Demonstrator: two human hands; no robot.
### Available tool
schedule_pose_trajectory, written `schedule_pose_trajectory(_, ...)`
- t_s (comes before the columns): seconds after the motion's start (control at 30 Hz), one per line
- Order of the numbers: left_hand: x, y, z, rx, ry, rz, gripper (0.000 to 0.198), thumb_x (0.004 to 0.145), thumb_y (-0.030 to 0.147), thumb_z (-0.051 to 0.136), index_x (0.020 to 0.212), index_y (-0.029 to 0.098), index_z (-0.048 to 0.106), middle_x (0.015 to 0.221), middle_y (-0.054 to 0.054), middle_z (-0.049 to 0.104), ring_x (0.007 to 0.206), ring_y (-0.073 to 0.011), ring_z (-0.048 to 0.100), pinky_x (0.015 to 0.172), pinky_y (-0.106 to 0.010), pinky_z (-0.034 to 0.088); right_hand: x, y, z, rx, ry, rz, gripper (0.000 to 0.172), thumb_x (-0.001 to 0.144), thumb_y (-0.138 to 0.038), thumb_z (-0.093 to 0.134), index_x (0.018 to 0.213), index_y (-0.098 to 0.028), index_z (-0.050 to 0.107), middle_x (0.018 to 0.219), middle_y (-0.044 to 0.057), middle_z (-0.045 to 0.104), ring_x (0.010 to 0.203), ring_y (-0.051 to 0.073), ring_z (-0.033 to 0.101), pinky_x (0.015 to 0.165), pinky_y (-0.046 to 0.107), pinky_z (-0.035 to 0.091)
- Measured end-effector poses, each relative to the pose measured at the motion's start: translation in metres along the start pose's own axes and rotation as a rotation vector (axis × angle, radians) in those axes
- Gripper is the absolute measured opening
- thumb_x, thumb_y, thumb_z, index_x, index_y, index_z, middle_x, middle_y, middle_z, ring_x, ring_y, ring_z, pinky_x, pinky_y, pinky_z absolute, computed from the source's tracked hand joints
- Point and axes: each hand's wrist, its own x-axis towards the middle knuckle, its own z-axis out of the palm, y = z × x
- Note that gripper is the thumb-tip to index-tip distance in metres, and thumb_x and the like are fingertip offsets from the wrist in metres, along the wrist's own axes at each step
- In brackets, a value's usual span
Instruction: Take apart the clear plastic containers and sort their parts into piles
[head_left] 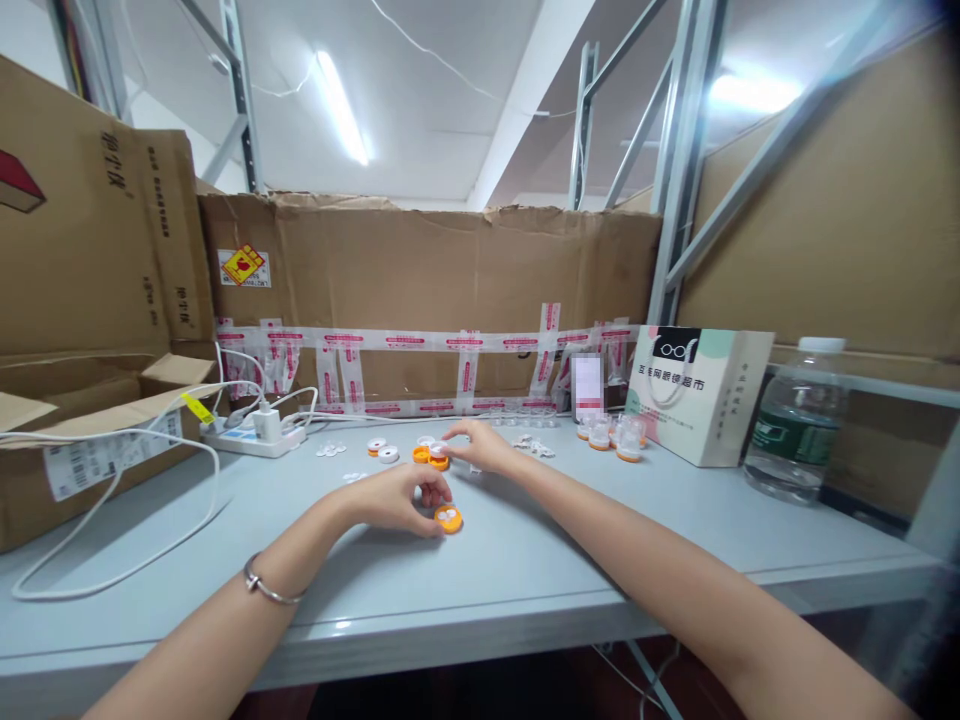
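My left hand rests on the grey table with its fingers curled around a small orange and white round case. My right hand reaches farther back, its fingertips on a cluster of orange and white round cases. Two more such cases lie to the left of that cluster. Small clear caps are scattered nearby. A thin bracelet circles my left wrist.
A white power strip with cables sits at the back left beside an open cardboard box. A taped cardboard wall backs the table. At right stand more orange cases, a paper bag and a water bottle.
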Motion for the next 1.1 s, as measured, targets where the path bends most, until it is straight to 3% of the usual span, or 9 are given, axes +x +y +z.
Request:
schedule_pose_trajectory(0.07, -0.001, 0.001, -0.005, -0.003, 0.031, 0.011, 0.031, 0.067, 0.037, 0.063, 0.093, 0.022, 0.061, 0.089, -0.002, 0.060, 0.082, -0.0152, 0.053, 0.069, -0.024, 0.042, -0.012, -0.005, -0.013, 0.039, -0.026, -0.013, 0.026, 0.076, -0.038, 0.057, 0.088, -0.017, 0.068, 0.093, 0.005, 0.067, 0.086, 0.017, 0.058, 0.074, 0.026, 0.042)
schedule_pose_trajectory(0.2, -0.001, 0.002, -0.010, -0.013, 0.035, 0.059, 0.021, 0.074, 0.035, 0.058, 0.088, 0.020, 0.063, 0.088, -0.002, 0.063, 0.081, -0.0144, 0.055, 0.070, -0.024, 0.042, -0.040, -0.013, -0.031, 0.224, -0.278, -0.071, 0.033, 0.073, -0.046, 0.058, 0.086, -0.017, 0.067, 0.079, 0.001, 0.065, 0.071, 0.013, 0.055, 0.062, 0.022, 0.041)
schedule_pose_trajectory(0.4, 0.004, -0.004, -0.004, -0.056, -0.052, 0.072, 0.024, 0.073, 0.039, 0.062, 0.081, 0.017, 0.065, 0.077, -0.003, 0.065, 0.071, -0.0131, 0.057, 0.064, -0.022, 0.042, -0.056, -0.020, -0.017, 0.248, -0.504, -0.033, 0.043, 0.053, -0.047, 0.074, 0.085, -0.019, 0.065, 0.069, -0.003, 0.055, 0.060, 0.009, 0.045, 0.052, 0.020, 0.032)
schedule_pose_trajectory(0.7, 0.019, -0.004, -0.002, 0.045, -0.102, -0.062, 0.015, 0.066, 0.028, 0.065, 0.076, 0.017, 0.066, 0.069, 0.000, 0.065, 0.063, -0.0127, 0.055, 0.054, -0.020, 0.038, -0.055, -0.016, -0.004, 0.352, -0.506, 0.050, 0.044, 0.048, -0.047, 0.077, 0.071, -0.015, 0.057, 0.062, -0.005, 0.049, 0.058, 0.007, 0.041, 0.050, 0.019, 0.028)
schedule_pose_trajectory(0.87, 0.022, 0.003, -0.009, 0.183, -0.153, 0.001, 0.014, 0.069, 0.026, 0.060, 0.075, 0.016, 0.068, 0.068, 0.000, 0.065, 0.059, -0.0102, 0.053, 0.052, -0.019, 0.036, -0.055, -0.016, -0.005, 0.375, -0.508, 0.047, 0.044, 0.047, -0.047, 0.077, 0.070, -0.014, 0.056, 0.061, -0.005, 0.050, 0.057, 0.007, 0.041, 0.049, 0.020, 0.028)
schedule_pose_trajectory(1.1, 0.019, 0.004, -0.007, 0.263, -0.110, 0.083, 0.015, 0.071, 0.022, 0.056, 0.071, 0.015, 0.068, 0.062, 0.000, 0.064, 0.053, -0.0082, 0.050, 0.052, -0.018, 0.036, -0.055, -0.014, -0.006, 0.359, -0.497, 0.039, 0.042, 0.048, -0.044, 0.077, 0.072, -0.014, 0.059, 0.065, -0.004, 0.053, 0.059, 0.008, 0.043, 0.051, 0.020, 0.030)
